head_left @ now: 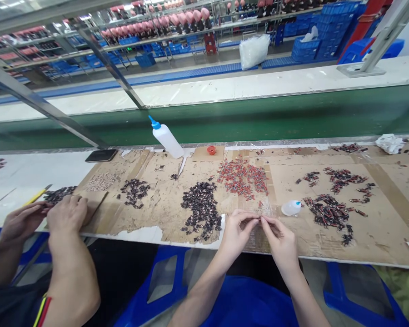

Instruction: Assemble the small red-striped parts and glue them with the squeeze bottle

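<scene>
Meeting at the fingertips, the left hand [236, 232] and the right hand [279, 237] were held above the near edge of the table [54, 170], the thumb and finger of each closed in a pinch. A small part [260, 218] was held between them, almost wholly covered by the fingertips, so that its shape could not be told. Red parts [236, 179] were spread on the cardboard [288, 172] beyond the hands. Black parts [201, 204] were heaped to the left, just beside the left hand. To the right, well apart from the right hand, red-and-black pieces [329, 211] were gathered in several loose groups, and between these and the hand a small bottle [289, 208] with a blue tip was placed. Toward the far edge, a larger bottle [169, 142] with a blue cap and a red dish [211, 150] were set out, and farther left a phone [101, 156] was laid flat. At the left end, a co-worker's hands [68, 213] were kept close together over the table; what was held in them could not be seen.
</scene>
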`<state>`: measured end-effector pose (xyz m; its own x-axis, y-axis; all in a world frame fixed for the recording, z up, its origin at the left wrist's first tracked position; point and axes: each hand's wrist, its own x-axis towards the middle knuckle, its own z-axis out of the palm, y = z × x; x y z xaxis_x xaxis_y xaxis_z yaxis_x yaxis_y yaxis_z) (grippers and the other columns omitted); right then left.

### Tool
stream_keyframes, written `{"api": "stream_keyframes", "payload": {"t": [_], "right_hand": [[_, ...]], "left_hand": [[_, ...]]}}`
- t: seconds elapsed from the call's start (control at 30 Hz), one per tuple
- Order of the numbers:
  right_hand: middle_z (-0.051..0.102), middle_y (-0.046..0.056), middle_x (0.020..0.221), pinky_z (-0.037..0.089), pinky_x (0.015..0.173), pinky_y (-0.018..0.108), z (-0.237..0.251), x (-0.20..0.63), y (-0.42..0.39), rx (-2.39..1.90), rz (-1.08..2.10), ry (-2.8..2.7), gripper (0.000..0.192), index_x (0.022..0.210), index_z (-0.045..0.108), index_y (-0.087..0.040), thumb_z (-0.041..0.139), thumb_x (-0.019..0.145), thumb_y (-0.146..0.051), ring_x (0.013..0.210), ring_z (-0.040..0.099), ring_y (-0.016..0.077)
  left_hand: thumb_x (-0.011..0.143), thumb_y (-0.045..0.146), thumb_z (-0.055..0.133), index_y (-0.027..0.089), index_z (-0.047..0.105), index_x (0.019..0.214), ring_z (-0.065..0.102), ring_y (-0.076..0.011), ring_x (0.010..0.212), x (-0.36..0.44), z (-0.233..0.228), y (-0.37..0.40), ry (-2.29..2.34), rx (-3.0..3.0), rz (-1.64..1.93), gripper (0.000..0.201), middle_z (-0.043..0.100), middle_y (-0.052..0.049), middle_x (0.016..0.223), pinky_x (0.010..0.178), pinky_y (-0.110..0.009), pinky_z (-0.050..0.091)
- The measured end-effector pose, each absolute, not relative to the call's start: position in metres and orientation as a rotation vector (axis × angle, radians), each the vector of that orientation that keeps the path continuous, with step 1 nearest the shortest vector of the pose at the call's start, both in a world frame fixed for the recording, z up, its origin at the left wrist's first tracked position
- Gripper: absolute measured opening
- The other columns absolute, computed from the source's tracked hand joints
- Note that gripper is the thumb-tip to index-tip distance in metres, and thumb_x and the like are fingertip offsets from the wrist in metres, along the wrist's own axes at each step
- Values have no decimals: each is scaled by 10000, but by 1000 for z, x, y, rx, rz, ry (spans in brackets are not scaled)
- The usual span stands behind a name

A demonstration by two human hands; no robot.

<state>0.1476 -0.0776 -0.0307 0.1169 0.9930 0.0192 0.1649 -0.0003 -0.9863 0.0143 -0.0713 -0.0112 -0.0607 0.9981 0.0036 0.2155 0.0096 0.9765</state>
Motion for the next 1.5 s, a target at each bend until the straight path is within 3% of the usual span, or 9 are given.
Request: {"api": "stream_keyframes", "payload": {"t": [0.23, 0.43, 0.67, 0.87, 1.0, 1.1, 1.33, 1.43, 1.5], "right_hand": [[759, 110, 870, 600, 777, 391, -22, 153, -73, -1337, 1087, -1276, 381, 829, 760, -184, 672, 745, -545, 792, 726, 260], [753, 90, 798, 613, 697, 349, -24, 159, -70, -1272, 1149, -1268, 340, 897, 741, -168, 715, 731, -464, 691, 720, 219], [729, 54, 786, 585, 670, 289, -14, 169, -74, -1157, 663, -1663, 135, 865, 734, -207, 607, 845, -247, 705, 693, 176], [723, 59, 841, 576, 722, 344, -15, 214, -80, -1351, 262, -1554, 105, 872, 710, -204, 611, 845, -224, 738, 684, 193], [678, 127, 1068, 541, 831, 450, -21, 236, -70, -1514, 0, -1454, 301, 1073, 681, -178, 659, 815, -332, 953, 648, 271], [660, 145, 1089, 453, 945, 530, -28, 233, -56, -1513, -107, -1608, 437, 1117, 653, -172, 673, 786, -457, 1112, 549, 332], [667, 131, 1074, 383, 992, 561, -36, 215, -38, -1483, 102, -1675, 302, 912, 597, -212, 629, 800, -491, 1224, 452, 336], [686, 122, 1072, 421, 981, 539, -33, 210, -41, -1459, 410, -1518, 317, 897, 526, -223, 687, 754, -457, 1188, 539, 310], [714, 103, 998, 486, 914, 497, -32, 207, -45, -1424, 612, -1365, 350, 880, 501, -226, 730, 718, -436, 1051, 640, 283]], "left_hand": [[777, 152, 641, 166, 724, 839, 651, -175, 863, 16, -14, -72, 1404, 1274, 1106, 105, 702, -68, 878, 836, -304, 512], [748, 152, 652, 166, 711, 808, 642, -179, 866, 15, -9, -70, 1405, 1233, 1046, 85, 704, -54, 852, 816, -286, 497], [786, 176, 631, 149, 677, 829, 668, -179, 835, 29, -15, -71, 1259, 1109, 1049, 69, 721, -70, 878, 820, -303, 521], [833, 167, 618, 220, 641, 1096, 589, -216, 1097, 12, -7, -69, 1331, 1545, 1005, 269, 676, -67, 1116, 1001, -386, 432], [861, 130, 583, 250, 682, 1031, 572, -230, 1067, -18, -5, -66, 1486, 1880, 749, 230, 702, -44, 1058, 973, -434, 404], [881, 121, 559, 266, 701, 1006, 556, -227, 1058, -27, -10, -68, 1542, 2056, 598, 238, 707, -36, 1026, 951, -434, 391], [907, 145, 539, 254, 702, 988, 549, -207, 957, -22, -26, -66, 1557, 2224, 554, 213, 691, -35, 904, 897, -394, 404], [915, 154, 524, 245, 695, 992, 544, -203, 939, -16, -29, -62, 1585, 2222, 594, 209, 677, -41, 921, 870, -376, 410], [916, 178, 529, 238, 692, 1005, 542, -208, 936, -14, -29, -59, 1608, 2211, 619, 195, 671, -46, 921, 859, -374, 413]]}}
